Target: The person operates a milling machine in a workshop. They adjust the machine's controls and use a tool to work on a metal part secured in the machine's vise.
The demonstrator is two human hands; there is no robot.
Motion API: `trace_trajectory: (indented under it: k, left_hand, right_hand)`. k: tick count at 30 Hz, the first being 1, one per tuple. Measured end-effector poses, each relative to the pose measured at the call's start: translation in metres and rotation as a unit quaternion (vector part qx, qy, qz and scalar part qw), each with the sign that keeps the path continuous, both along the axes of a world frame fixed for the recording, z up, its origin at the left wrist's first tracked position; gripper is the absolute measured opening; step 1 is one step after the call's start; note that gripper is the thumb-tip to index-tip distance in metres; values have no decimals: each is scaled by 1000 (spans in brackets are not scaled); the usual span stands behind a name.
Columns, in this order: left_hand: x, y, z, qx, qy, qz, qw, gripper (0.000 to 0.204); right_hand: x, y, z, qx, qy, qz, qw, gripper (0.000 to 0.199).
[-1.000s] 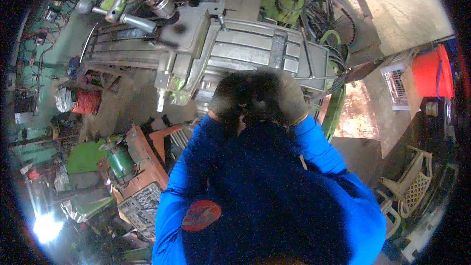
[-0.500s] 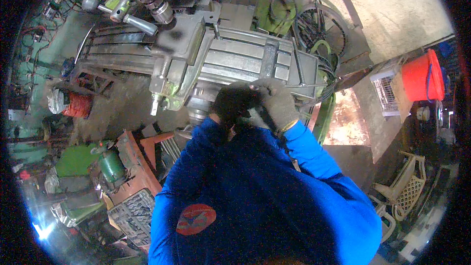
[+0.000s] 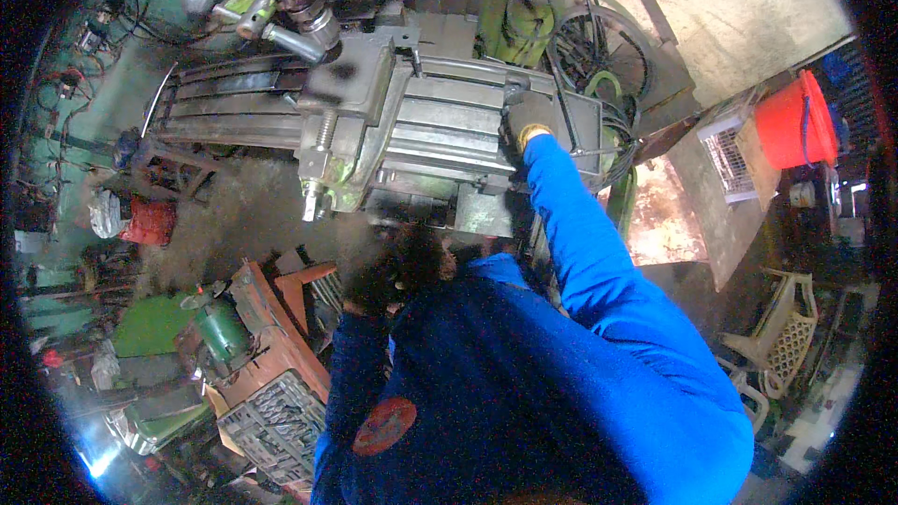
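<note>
My right hand (image 3: 529, 120), in a dark glove with a yellowish cuff, reaches onto the slotted metal machine table (image 3: 440, 114). It is closed over a dark metal bar (image 3: 515, 84) lying across the slots near the table's right end; most of the bar is under the glove. Low in front of the machine, my left hand (image 3: 372, 266) is a dark smear against shadow, beside my body. Its fingers cannot be made out, nor whether anything is in them. Left of the bar, a machine vise (image 3: 351, 84) with a screw sits on the table.
A drill chuck (image 3: 318, 26) and a ball-ended lever (image 3: 198, 2) overhang the vise. At left stand a reddish bench (image 3: 281, 332), a green canister (image 3: 223, 329) and a tray of drill bits (image 3: 276, 421). A red bucket (image 3: 790, 126) and a pale plastic chair (image 3: 781, 337) are at right.
My hands were together at the table's front edge. The right has reached forward and right onto the bar; the left has dropped back and left. The view has shifted slightly.
</note>
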State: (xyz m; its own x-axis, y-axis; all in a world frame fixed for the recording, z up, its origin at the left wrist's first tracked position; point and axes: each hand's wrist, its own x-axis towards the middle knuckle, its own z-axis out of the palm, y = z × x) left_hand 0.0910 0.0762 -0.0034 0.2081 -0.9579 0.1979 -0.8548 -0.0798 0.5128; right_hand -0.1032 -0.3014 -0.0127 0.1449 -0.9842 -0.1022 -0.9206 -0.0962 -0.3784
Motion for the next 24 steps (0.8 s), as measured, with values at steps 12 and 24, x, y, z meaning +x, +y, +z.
trace_trajectory:
  k: [12,24]
  left_hand:
    - [29,174,-25,41,-91,98,990,54]
    - [54,196,-40,71,-160,116,978,65]
  right_hand:
    - [-8,-28,8,65,224,193,953,29]
    - [-42,-132,-100,35,279,131,951,53]
